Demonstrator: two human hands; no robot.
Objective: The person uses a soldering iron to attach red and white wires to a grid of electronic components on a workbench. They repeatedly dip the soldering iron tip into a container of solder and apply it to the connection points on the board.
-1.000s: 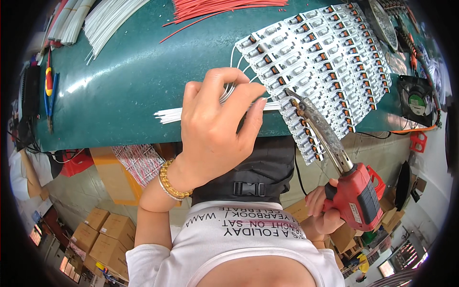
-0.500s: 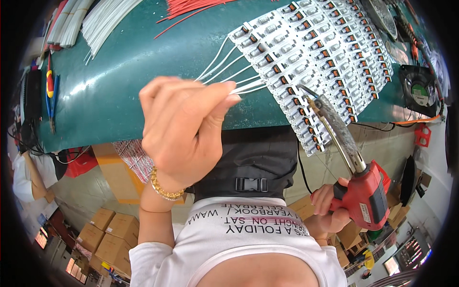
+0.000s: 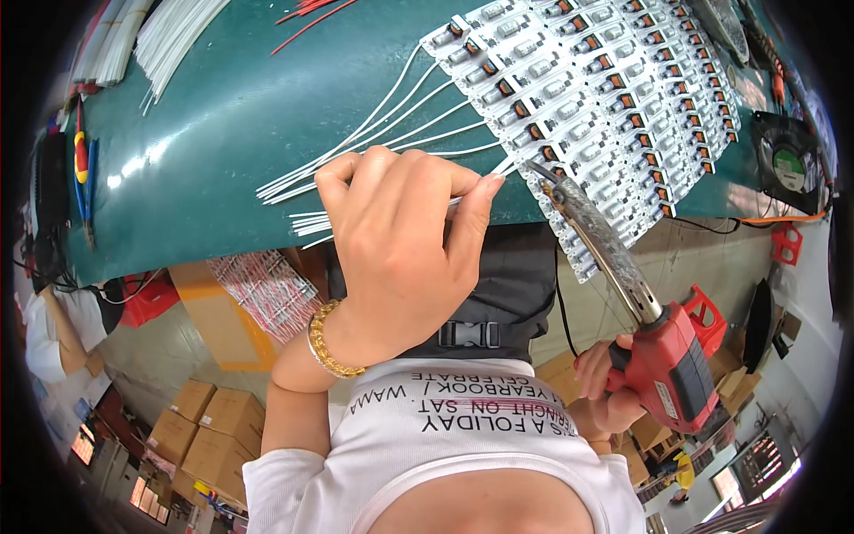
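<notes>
My left hand (image 3: pixel 400 240) is closed in a pinch on white wires; thumb and index finger hold one wire's end close to the board edge. The wires' (image 3: pixel 307 174) other ends stick out to the left beneath my fingers. Several of them run to small pads along the left edge of a white panel of circuit boards (image 3: pixel 569 111), which carries rows of components with orange parts. In my right hand (image 3: pixel 607 383) is a red and black soldering gun (image 3: pixel 672 365). Its dark bent tip (image 3: pixel 540 169) is at the panel's left edge, close to the pinched wire.
Bundled white wires (image 3: pixel 178 40) and red wires (image 3: pixel 311 22) lie at the far side of the green-topped bench (image 3: pixel 205 205). Pliers (image 3: pixel 84 178) rest at the left. A black fan (image 3: pixel 787 165) stands at the right. Cardboard boxes (image 3: pixel 218 436) are stacked on the floor.
My left hand has moved right and nearer the panel, with the wires' loose ends now showing. The soldering tip has shifted slightly left along the panel edge.
</notes>
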